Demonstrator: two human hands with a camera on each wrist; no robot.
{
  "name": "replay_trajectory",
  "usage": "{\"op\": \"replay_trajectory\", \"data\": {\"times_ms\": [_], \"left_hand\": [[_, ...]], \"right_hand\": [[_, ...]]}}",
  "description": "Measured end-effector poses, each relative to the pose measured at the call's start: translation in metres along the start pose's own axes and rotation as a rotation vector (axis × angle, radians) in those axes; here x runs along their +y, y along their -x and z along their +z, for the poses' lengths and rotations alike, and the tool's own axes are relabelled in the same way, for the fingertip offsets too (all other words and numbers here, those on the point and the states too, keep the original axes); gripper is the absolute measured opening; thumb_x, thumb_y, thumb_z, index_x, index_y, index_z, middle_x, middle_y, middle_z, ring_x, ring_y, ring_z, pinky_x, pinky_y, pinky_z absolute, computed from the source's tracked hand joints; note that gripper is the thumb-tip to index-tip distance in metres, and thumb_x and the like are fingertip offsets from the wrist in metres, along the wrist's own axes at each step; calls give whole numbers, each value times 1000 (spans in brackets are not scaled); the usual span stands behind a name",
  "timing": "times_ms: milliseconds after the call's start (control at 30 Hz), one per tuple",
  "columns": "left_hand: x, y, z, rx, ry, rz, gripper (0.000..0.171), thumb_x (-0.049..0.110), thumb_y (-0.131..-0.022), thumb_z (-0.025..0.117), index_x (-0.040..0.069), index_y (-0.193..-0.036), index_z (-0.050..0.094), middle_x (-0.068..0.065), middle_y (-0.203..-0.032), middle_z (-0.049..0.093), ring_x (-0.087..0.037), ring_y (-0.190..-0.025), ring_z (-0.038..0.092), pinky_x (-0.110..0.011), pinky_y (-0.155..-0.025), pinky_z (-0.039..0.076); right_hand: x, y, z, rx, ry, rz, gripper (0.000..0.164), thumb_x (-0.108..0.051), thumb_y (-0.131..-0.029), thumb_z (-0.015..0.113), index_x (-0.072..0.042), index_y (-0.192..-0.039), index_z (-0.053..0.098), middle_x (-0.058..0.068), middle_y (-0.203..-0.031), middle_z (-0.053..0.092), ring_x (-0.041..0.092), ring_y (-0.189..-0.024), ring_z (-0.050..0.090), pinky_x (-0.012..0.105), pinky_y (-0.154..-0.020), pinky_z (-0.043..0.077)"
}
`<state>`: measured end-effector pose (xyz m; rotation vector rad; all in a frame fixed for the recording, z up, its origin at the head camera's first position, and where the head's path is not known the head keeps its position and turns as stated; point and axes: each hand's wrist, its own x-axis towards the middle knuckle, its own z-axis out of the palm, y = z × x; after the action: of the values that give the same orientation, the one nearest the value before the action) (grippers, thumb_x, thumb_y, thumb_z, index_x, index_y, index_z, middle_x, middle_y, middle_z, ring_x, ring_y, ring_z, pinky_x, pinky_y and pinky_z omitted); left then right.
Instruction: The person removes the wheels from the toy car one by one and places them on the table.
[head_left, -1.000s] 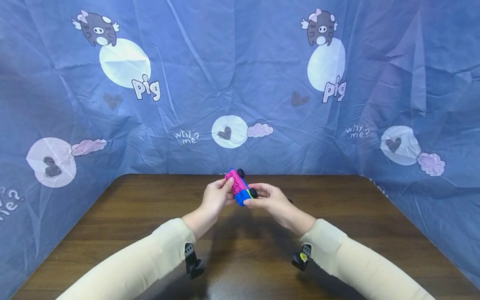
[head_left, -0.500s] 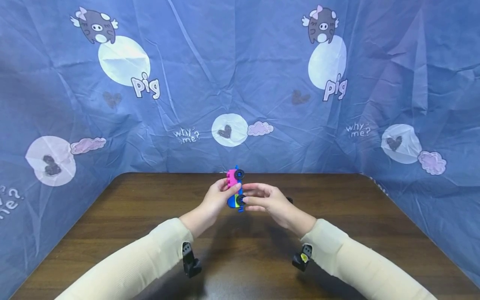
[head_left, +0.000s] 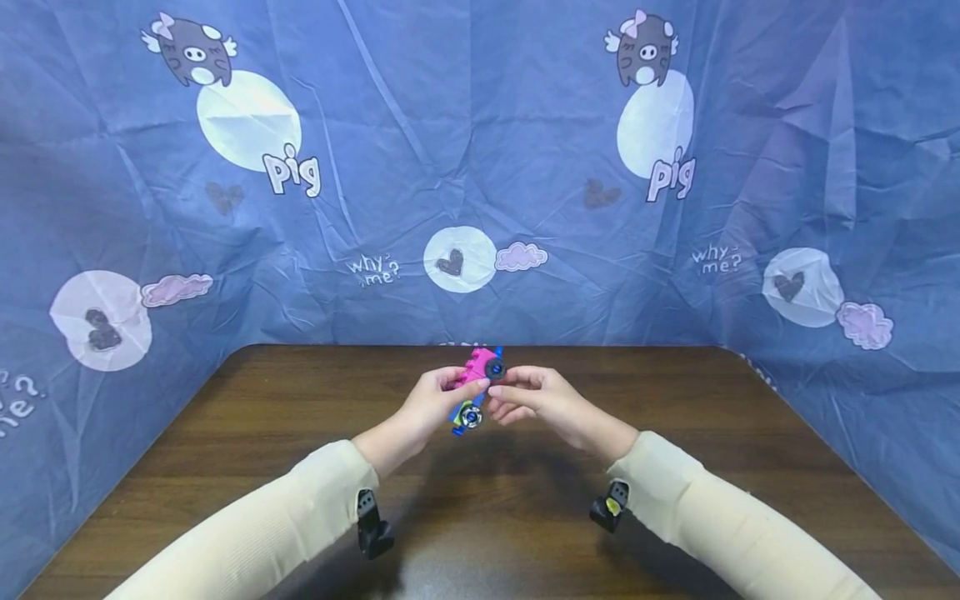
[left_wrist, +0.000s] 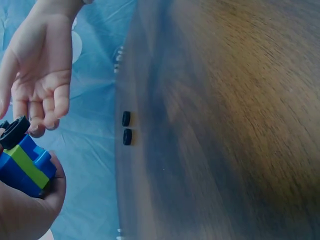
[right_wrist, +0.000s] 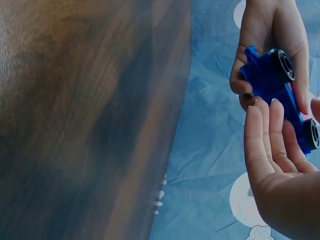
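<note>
My left hand [head_left: 431, 402] grips a toy block car [head_left: 477, 367] above the table, thumb across its side. The car has a pink studded block, a blue base, a lime-green piece and black wheels, and its wheeled side faces me at a slant. In the right wrist view the blue underside [right_wrist: 270, 82] shows, with two of the wheels. My right hand [head_left: 536, 392] is close beside the car, its thumb and fingertips right at the side. Its fingers stretch out nearly straight in the right wrist view, palm up, overlapping the car's underside.
Two small black tyres [left_wrist: 126, 127] stand near the far edge of the brown wooden table [head_left: 480, 517]. A blue printed curtain [head_left: 480, 150] hangs behind the table and along both sides. A black wrist camera [head_left: 372, 525] is strapped under each sleeve.
The car has turned in my left hand from its pink studded face to its wheeled side, then tilted with the near end to the left. My right fingers have come off its blue end.
</note>
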<state>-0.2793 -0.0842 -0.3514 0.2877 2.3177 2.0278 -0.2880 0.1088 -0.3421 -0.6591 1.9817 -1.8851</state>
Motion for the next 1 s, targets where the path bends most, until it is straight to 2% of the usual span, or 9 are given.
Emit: {"op": "replay_trajectory", "data": {"times_ms": [100,200,300,433,733,1000], "left_hand": [[-1,1,0,-9,-16,-1,34,20,-92,65,-8,-112,63,-8,-90,70,-7,-73,63,-22,-71,51],[-2,1,0,-6,-42,5,32,19,-91,66,-7,-109,64,-11,-90,71,-7,-72,62,-22,-70,51],[-4,1,0,-16,-65,7,31,20,-91,67,-7,-108,65,-15,-92,71,-8,-72,62,-22,-69,51],[-4,2,0,-54,-100,8,33,22,-92,67,-6,-109,64,-18,-95,70,-9,-73,63,-22,-70,52],[-3,4,0,-64,-175,58,31,23,-93,66,-5,-105,63,-7,-88,67,-8,-74,60,-22,-69,51],[-5,5,1,-60,-254,110,27,22,-92,66,-4,-96,63,-1,-79,63,-6,-70,54,-22,-67,48]], "right_hand": [[-3,0,0,-1,46,-6,21,-13,-94,61,6,-103,57,7,-81,71,20,-74,69,48,-80,56],[-6,1,-1,5,93,-20,28,-15,-94,61,12,-103,56,9,-79,70,25,-75,70,52,-80,55],[-8,1,-1,7,140,-38,29,-16,-95,60,13,-102,57,10,-78,70,27,-74,70,45,-75,58],[-9,1,-2,8,202,-59,22,-16,-96,58,6,-95,61,9,-76,69,23,-72,69,33,-67,58],[-6,0,-1,13,257,-107,23,-14,-97,57,8,-91,61,9,-74,69,23,-69,68,35,-65,58],[-6,3,0,78,368,-166,26,-14,-95,62,10,-85,65,24,-72,69,13,-58,65,43,-62,58]]}}
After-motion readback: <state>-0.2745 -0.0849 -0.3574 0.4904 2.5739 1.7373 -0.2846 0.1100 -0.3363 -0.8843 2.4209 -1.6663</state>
